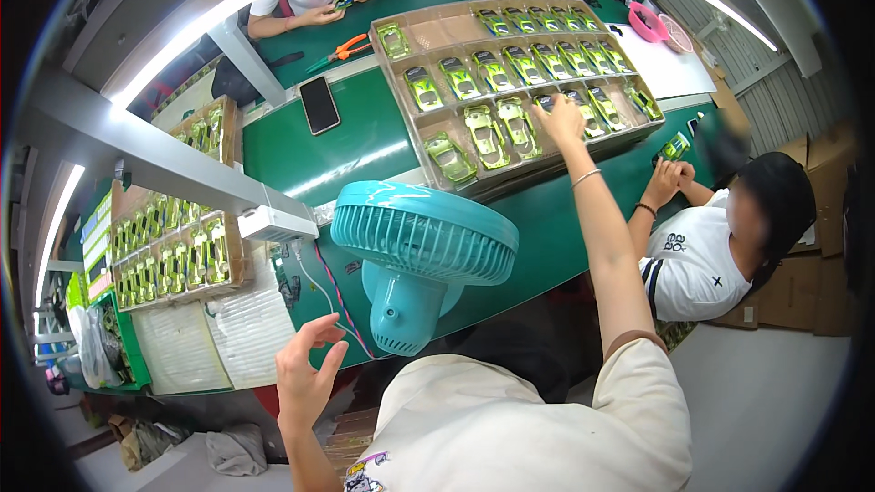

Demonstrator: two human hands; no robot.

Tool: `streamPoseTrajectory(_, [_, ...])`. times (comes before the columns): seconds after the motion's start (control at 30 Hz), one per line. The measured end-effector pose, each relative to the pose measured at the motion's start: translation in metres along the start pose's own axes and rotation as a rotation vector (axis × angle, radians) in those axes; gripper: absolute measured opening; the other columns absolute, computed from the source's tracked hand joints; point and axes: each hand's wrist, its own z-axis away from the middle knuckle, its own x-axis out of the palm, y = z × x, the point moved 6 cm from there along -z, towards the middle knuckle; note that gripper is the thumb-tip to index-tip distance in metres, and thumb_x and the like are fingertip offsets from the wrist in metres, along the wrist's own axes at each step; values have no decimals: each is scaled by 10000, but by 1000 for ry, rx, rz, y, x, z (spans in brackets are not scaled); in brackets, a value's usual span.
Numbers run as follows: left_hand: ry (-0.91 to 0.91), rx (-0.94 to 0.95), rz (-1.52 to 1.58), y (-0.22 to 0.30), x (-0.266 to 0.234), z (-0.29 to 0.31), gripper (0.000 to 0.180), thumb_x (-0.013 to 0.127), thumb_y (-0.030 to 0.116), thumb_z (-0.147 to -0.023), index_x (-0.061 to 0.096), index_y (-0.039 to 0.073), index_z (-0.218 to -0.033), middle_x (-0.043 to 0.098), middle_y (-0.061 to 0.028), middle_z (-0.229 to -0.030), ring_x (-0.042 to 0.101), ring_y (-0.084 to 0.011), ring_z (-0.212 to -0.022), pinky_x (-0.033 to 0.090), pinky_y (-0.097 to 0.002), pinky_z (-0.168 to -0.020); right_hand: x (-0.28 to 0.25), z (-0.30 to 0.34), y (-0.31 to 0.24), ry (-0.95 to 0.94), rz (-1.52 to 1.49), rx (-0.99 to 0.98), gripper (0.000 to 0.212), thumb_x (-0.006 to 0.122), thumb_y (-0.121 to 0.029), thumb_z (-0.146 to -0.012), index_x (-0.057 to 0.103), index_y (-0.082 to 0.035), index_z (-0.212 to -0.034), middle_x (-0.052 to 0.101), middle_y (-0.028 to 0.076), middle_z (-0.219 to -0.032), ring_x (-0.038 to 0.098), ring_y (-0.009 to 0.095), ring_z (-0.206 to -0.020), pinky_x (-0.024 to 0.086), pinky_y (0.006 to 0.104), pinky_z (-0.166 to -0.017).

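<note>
A wide cardboard tray [401,105] holds rows of lime-green toy car bodies, some with dark windows. My right arm stretches far forward, and my right hand [562,120] is down in the tray's near part. Its fingers are closed on a toy car body [545,102], which they partly cover. Beside it in the same row lie other green bodies, among them a plain green car shell [519,126] to the left. My left hand [310,366] hangs by the table's near edge, fingers apart and holding nothing, close to a teal fan [424,228].
Left of the tray lie a phone [319,106] and orange-handled pliers [339,53]. A second tray of cars [173,296] stands at far left below a metal frame beam [173,150]. Co-workers sit across and at right, one holding a toy car [674,147]. Pink basket [646,23] stands far right.
</note>
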Motion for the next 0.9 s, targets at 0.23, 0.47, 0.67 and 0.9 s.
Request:
streamPoseTrajectory(0.23, [126,-82,-138,-22,-25,14,239,592,18,-769,590,27,-1008,643,-96,-813,596,-174,-697,461,-282,-643,40,-21,9,-11,180,27,345,643,-241,-706,566,-71,-996,575,147,-1033,554,290,-996,392,506,-842])
streamPoseTrajectory(0.47, [270,-130,-118,-81,-50,4,170,591,30,-782,611,13,-950,647,-106,-794,615,-184,-670,462,-288,-590,15,-19,13,-19,87,78,540,705,-429,-651,585,-99,-1062,554,196,-1091,553,339,-993,457,463,-790])
streamPoseTrajectory(0.67, [221,-172,-211,-223,-13,-17,127,635,57,-733,631,23,-855,638,-129,-795,621,-247,-697,474,-326,-620,-47,-2,74,252,-1146,73,574,711,-278,-735,501,14,-1183,610,75,-1006,567,173,-870,445,287,-732])
streamPoseTrajectory(0.9, [273,-174,-512,-275,-6,-61,197,717,177,-661,615,32,-747,583,-111,-761,563,-269,-758,439,-373,-680,-203,215,-9,218,-1895,-80,636,605,-354,-801,351,-46,-1295,414,139,-1272,401,302,-1167,258,458,-1042])
